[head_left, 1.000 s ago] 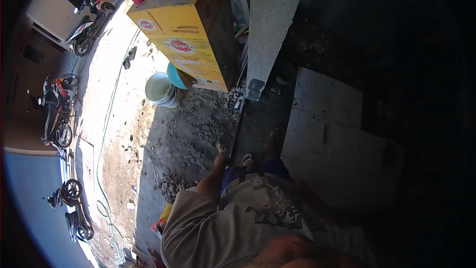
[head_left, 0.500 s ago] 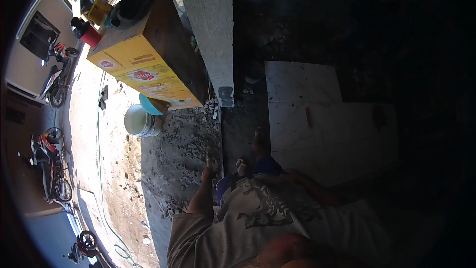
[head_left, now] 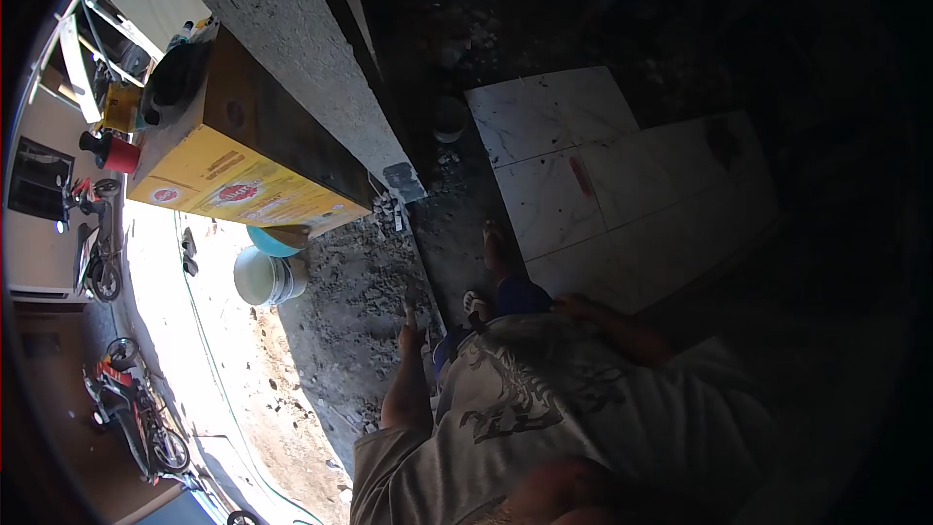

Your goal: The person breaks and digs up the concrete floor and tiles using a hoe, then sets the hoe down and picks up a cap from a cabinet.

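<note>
As the view swings toward the tiles (head_left: 544,190), perhaps with attention, the left hand (head_left: 409,336) seemingly grips a tool (head_left: 410,310); whether the right hand (head_left: 575,306) is closed, I cannot tell.

Your shirt (head_left: 525,394) is matt cloth; you see smooth tiles (head_left: 549,199), a rough concrete pillar (head_left: 301,49) and a plastic bucket (head_left: 280,282).

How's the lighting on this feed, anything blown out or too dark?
Head view: sunlit ground at left blown out; head view: floor tiles dim, far right nearly black; head view: left hand in shade, its grip unclear.
</note>
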`<state>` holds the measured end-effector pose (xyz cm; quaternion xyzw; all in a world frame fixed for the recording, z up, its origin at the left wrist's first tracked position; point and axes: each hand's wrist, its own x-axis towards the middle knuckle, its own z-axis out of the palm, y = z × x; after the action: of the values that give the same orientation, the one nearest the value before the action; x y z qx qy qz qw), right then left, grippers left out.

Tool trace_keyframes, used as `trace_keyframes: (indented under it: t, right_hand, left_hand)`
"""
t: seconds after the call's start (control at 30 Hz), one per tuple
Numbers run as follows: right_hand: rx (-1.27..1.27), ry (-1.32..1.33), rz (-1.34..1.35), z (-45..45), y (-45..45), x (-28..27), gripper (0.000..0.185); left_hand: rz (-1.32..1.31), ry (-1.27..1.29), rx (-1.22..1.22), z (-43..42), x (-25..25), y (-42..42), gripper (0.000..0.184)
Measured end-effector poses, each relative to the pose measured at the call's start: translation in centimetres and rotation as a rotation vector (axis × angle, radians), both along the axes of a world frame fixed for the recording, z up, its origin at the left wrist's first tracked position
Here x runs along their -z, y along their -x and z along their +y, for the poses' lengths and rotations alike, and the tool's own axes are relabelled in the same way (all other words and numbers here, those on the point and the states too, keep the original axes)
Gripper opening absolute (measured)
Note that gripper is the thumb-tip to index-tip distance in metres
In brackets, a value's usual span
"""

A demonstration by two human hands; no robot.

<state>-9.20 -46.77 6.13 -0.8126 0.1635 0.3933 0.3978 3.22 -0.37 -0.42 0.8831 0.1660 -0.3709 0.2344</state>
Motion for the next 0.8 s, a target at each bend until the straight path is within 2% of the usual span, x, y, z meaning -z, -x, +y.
trace_keyframes:
  t: [0.07, 0.23, 0.37, 0.47, 0.5, 0.6, 0.7, 0.8]
  right_hand:
    - [-0.001, 0.024, 0.049, -0.1, -0.1, -0.9, 0.066]
    - [0.016, 0.003, 0.0, -0.4, 0.3, 0.4, 0.069]
    - [0.038, 0.011, 0.014, -0.4, 0.5, 0.2, 0.07]
    - [0.04, 0.001, 0.053, -0.1, -0.4, -2.4, 0.07]
    - [0.035, 0.003, 0.024, -0.3, 0.2, -1.8, 0.069]
    - [0.02, -0.008, -0.048, -0.3, 0.3, -0.5, 0.066]
    - [0.037, -0.005, -0.055, -0.2, 0.4, -0.9, 0.06]
    - [0.047, 0.03, -0.046, -0.6, 0.5, -0.9, 0.059]
  left_hand:
    - [-0.022, -0.001, 0.048, 0.1, 1.0, 0.2, 0.034]
    - [-0.063, 0.011, -0.029, 0.6, 2.6, 1.2, 0.034]
    - [-0.002, 0.1, -0.191, 0.5, 1.1, 1.4, 0.043]
    - [-0.009, 0.071, -0.141, 0.8, 1.2, 1.3, 0.041]
    - [0.031, 0.112, -0.238, 0.8, 1.6, 1.5, 0.04]
    - [-0.079, 0.036, -0.188, 1.9, 5.2, 2.1, 0.039]
    - [-0.111, 0.048, -0.184, 1.5, 4.3, 2.5, 0.04]
    - [0.033, 0.088, -0.205, 0.1, 0.6, 2.1, 0.04]
